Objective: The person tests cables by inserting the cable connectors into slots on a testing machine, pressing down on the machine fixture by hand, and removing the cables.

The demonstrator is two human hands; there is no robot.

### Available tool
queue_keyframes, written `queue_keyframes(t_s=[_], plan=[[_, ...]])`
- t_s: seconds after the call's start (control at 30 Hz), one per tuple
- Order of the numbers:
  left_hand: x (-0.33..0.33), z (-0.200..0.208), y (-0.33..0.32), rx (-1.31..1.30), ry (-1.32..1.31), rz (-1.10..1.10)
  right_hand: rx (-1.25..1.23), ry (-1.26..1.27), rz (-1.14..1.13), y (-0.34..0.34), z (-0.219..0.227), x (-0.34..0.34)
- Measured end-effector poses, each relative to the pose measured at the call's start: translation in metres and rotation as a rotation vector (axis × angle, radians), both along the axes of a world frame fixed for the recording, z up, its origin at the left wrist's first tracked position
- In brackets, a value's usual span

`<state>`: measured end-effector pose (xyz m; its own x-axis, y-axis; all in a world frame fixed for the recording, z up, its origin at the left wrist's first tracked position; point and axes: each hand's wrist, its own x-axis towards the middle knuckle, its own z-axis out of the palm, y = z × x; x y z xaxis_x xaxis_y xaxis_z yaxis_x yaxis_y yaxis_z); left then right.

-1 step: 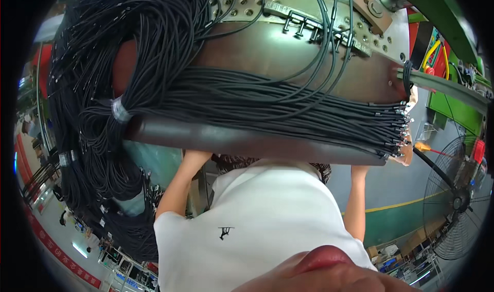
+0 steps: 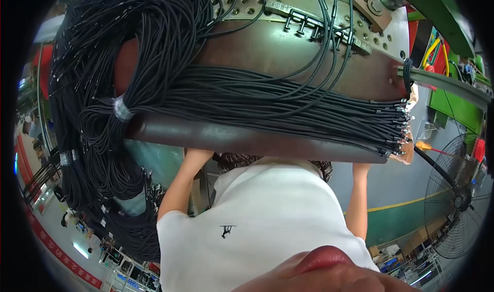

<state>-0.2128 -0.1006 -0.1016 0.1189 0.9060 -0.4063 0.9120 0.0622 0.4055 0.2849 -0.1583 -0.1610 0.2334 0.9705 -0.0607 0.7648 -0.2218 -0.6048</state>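
Both hands reach under the near edge of a dark brown work surface. Only the back part of my left hand shows below the edge at left, its fingers hidden. Toward the right end, my right hand is likewise covered past the wrist. Above them, a long bundle of black cables lies across the surface, with metal-tipped ends lined up at the right. A clear wrap gathers the bundle at left. Neither hand touches the cables where I can see.
A large heap of black cables hangs at the left. Behind the bundle stands a metal plate with holes and a clamp fixture, with a few cables looping down. A black fan and a green metal frame stand at right.
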Motion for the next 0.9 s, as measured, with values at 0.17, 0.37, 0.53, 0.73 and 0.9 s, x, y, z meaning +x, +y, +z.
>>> queue_keyframes(t_s=[0.17,0.37,0.53,0.73,0.9], plan=[[-0.002,-0.013,-0.001,0.218,-0.029,-0.048,-0.013,0.025,0.021,0.016,0.003,-0.004],[0.002,-0.006,0.003,0.217,0.015,-0.008,0.146,-0.063,0.03,0.021,0.005,-0.013],[0.003,-0.006,0.009,0.218,-0.02,-0.032,0.165,0.017,0.009,0.026,0.008,-0.018],[0.041,0.068,0.011,0.084,-0.186,-0.215,0.241,-0.099,0.043,0.035,0.051,0.033],[0.085,0.135,0.054,-0.32,-0.848,-0.538,0.652,-0.102,0.024,0.128,0.159,0.018]])
